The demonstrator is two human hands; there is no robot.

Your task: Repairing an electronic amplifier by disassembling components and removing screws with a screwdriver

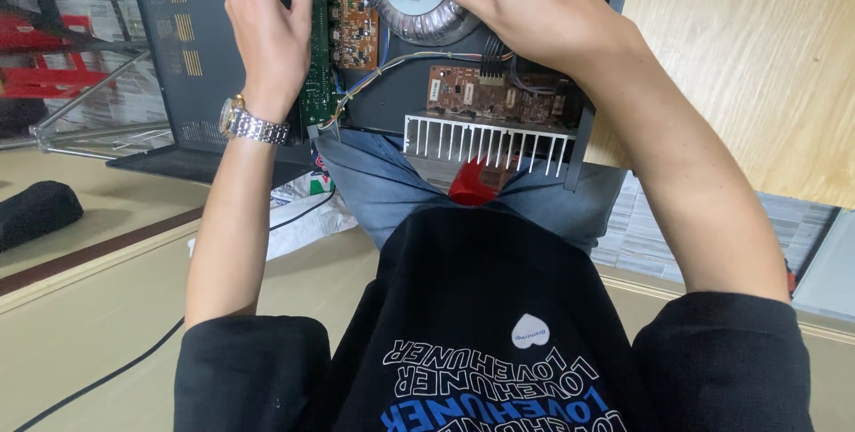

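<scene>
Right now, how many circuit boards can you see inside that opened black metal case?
3: a green circuit board on edge by the left hand, a brown one beside it, another brown one above the white finned heatsink. More may be hidden.

Green circuit board (pixel 316 58); brown board (pixel 485 93); white heatsink fins (pixel 485 142)

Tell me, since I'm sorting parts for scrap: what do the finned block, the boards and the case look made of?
Finned block: likely aluminium, pale matte, thin parallel fins.
Boards: brown, probably resin laminate, studded with small parts.
Case: seemingly sheet metal painted dark matte grey, with punched vent slots.
</scene>
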